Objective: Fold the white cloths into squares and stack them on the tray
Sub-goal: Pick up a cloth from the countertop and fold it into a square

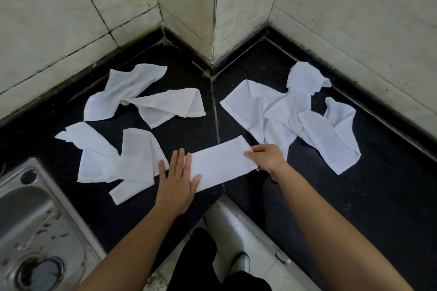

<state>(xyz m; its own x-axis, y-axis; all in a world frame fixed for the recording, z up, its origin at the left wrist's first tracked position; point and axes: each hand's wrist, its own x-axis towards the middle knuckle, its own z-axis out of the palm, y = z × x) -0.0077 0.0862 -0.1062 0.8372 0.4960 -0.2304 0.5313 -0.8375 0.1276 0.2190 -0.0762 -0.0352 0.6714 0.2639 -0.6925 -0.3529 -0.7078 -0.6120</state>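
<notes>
Pressed left hand (177, 179) flat, fingers straight, on the 9 o'clock end of the folded cloth (222, 163). Lay on the counter (354, 196), long axis from 9 to 3 o'clock. Pinched the 3 o'clock end with right hand (267, 158); likely to fold over toward 9.

Soft, even light is falling across the tiled walls (354, 19), leaving the upper frame pale and slightly hazy. The black counter (390, 196) is swallowing most detail, while the white cloths (104, 104) are reading cool and bluish, nearly blown out. The steel sink (35, 208) is giving back a dull sheen without hard glare. Shadows are lying faint. Wide-angle distortion is bending the wall lines and stretching the forearms (331, 231) at the lower edge; the folded cloth (222, 163) mid-frame is looking sharp.
</notes>
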